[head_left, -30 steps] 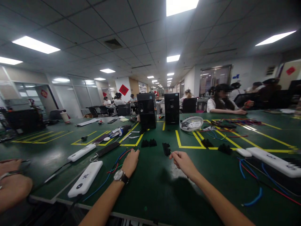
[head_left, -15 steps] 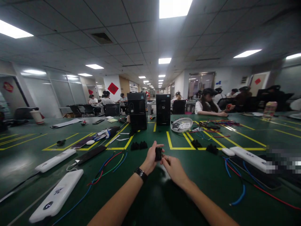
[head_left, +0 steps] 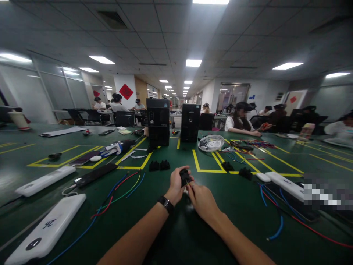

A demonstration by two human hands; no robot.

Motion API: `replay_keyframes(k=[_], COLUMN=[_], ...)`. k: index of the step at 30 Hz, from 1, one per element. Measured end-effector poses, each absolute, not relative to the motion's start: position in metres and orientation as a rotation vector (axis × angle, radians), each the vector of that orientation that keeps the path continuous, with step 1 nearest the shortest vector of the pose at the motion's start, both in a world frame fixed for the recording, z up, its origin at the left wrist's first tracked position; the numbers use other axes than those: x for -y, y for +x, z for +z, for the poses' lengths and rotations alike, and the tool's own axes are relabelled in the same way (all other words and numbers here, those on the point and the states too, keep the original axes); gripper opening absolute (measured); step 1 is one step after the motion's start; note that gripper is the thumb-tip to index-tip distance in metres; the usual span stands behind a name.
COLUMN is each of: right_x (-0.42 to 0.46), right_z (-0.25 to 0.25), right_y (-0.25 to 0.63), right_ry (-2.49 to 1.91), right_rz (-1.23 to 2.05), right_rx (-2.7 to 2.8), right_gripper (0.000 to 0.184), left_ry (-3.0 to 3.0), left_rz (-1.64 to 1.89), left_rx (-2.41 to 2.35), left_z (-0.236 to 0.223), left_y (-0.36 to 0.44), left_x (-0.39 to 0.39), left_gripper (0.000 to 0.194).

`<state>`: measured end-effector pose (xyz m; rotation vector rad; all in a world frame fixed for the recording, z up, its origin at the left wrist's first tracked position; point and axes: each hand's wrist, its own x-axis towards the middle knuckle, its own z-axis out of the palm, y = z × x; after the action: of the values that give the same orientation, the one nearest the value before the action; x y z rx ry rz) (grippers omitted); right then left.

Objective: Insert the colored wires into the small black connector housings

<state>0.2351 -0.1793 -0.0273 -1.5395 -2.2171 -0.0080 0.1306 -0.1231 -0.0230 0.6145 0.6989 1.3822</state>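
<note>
In the head view my left hand point(head_left: 176, 184), with a dark band at the wrist, is closed round a small black block-shaped part point(head_left: 184, 176). My right hand point(head_left: 200, 197) meets it from the right, thumb and fingers pinched at the block's lower edge. Whatever lies between those fingertips is too small to name. Two similar black parts point(head_left: 159, 165) rest on the green table beyond my left hand. Another black part point(head_left: 227, 166) and one more black part point(head_left: 245, 173) lie farther to the right.
Red, green and blue wires point(head_left: 118, 193) lie left of my arms, near white numbered power banks point(head_left: 49, 228). Two black computer towers point(head_left: 157, 121) stand ahead, with a white basket point(head_left: 211, 142) to their right. A person point(head_left: 242, 119) sits across the table.
The view has shifted slightly. The black block has tilted in my left hand, and my right hand has closed in against its lower edge.
</note>
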Motion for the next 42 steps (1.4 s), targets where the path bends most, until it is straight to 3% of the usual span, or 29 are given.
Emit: replay_keyframes(k=[13, 24, 34, 42], right_x=[0.183, 0.179, 0.177, 0.181], right_z=[-0.023, -0.027, -0.020, -0.037], right_y=[0.233, 0.234, 0.233, 0.224], right_ry=[-1.515, -1.513, -1.443, -1.441], right_rz=[0.095, 0.122, 0.244, 0.196], right_rx=[2.202, 2.135, 2.128, 2.086], right_gripper=[0.032, 0.033, 0.034, 0.033], left_ry=[0.683, 0.735, 1.157, 0.688], left_rz=[1.326, 1.546, 1.612, 1.582], left_rx=[-0.661, -0.715, -0.824, -0.761], left_z=[-0.030, -0.035, -0.027, -0.034], left_y=[0.125, 0.138, 0.124, 0.137], left_x=[0.114, 0.108, 0.111, 0.111], left_gripper=[0.013, 0.035, 0.038, 0.038])
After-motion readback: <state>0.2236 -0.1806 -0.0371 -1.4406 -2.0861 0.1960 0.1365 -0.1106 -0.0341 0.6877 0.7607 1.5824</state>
